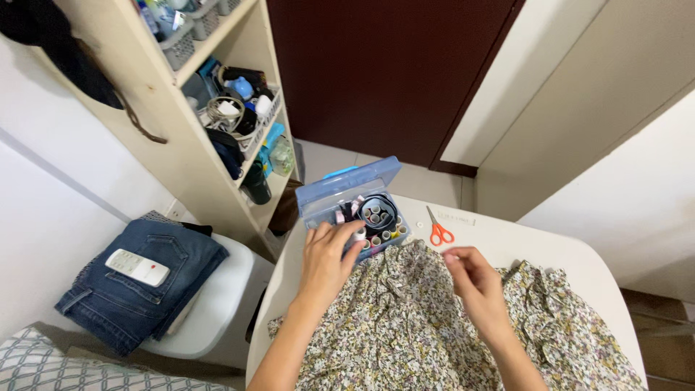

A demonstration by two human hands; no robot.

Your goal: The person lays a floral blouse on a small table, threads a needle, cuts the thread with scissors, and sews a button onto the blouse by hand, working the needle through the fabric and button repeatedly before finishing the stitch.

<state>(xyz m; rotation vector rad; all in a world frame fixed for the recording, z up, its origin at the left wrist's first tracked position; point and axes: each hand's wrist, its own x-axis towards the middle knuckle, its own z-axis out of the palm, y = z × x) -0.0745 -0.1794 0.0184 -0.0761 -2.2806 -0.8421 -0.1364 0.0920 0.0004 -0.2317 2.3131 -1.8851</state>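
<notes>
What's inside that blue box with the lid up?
The blue box holds thread spools standing in a ring, with more along its front edge. The left hand reaches in, fingers around a small white spool. The hand hides whatever lies beneath it.

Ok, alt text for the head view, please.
A person's left hand reaches into an open blue sewing box of thread spools while the right hand pinches above floral fabric on a white table; orange scissors lie nearby.
</notes>
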